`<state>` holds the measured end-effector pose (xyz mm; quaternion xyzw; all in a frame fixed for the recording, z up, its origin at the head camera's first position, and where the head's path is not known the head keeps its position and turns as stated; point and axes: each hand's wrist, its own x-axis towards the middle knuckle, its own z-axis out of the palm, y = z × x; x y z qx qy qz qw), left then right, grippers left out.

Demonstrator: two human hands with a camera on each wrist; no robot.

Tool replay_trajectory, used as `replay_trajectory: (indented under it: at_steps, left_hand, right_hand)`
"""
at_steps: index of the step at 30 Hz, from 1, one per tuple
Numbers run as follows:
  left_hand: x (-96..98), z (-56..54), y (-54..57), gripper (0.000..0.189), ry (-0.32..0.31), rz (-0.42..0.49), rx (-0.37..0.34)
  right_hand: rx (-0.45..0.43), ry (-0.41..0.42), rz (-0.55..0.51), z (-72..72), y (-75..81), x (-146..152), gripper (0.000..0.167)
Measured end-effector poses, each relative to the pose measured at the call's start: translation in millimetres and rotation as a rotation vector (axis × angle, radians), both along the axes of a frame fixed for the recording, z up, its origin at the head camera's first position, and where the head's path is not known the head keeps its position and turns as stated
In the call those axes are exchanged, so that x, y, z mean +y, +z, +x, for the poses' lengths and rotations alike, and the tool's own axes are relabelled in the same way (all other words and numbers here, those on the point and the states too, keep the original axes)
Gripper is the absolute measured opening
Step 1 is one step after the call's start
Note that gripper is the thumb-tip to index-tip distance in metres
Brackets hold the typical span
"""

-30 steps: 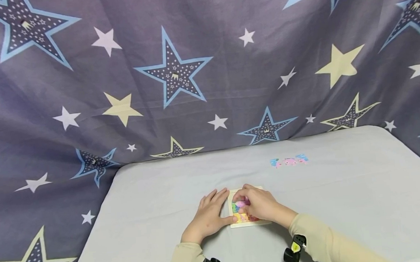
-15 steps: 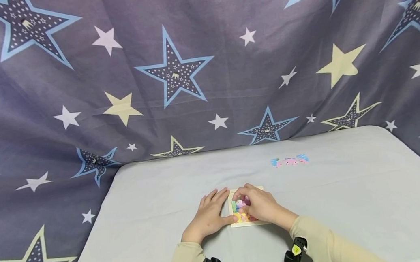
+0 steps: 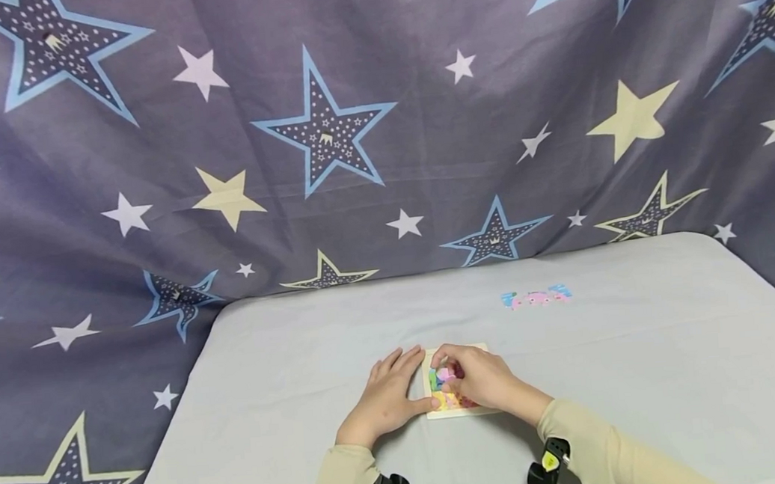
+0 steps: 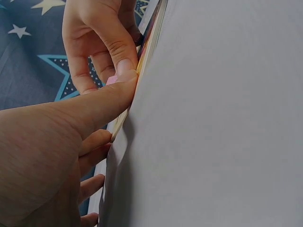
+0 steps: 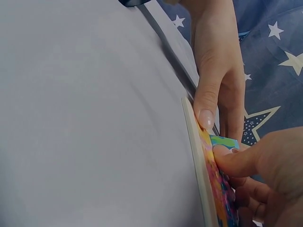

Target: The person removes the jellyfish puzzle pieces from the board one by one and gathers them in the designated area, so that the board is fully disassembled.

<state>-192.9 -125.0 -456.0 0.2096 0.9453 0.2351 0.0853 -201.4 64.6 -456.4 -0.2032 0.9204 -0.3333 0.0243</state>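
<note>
A small jigsaw puzzle tray (image 3: 463,413) with a pale wooden rim lies on the cloth-covered table, its lower part filled with yellow and red picture pieces. My right hand (image 3: 481,374) pinches a puzzle piece (image 3: 443,375) over the tray's left side; in the right wrist view this puzzle piece (image 5: 225,141) shows a green and blue edge and stands tilted above the picture. My left hand (image 3: 385,399) lies spread at the tray's left edge, its thumb on the lower left corner. The right fingers and palm hide much of the tray's right side.
Several loose pink and blue puzzle pieces (image 3: 538,298) lie in a row farther back on the table, to the right. A grey cloth (image 3: 287,354) covers the tabletop. Behind it hangs a dark curtain (image 3: 359,221) with stars. Each wrist wears a small black camera.
The puzzle piece in my right fingers has turned and tilted slightly over the tray. The right hand shifts only a little; the left hand keeps its place on the rim.
</note>
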Motion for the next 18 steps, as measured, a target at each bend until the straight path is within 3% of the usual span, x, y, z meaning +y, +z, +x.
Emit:
replay_trajectory:
  at_steps: [18]
  left_hand:
    - [1.7, -0.4, 0.0, 0.079, -0.006, 0.012, 0.015]
  right_hand:
    - [-0.045, -0.016, -0.051, -2.1, 0.3, 3.9, 0.015]
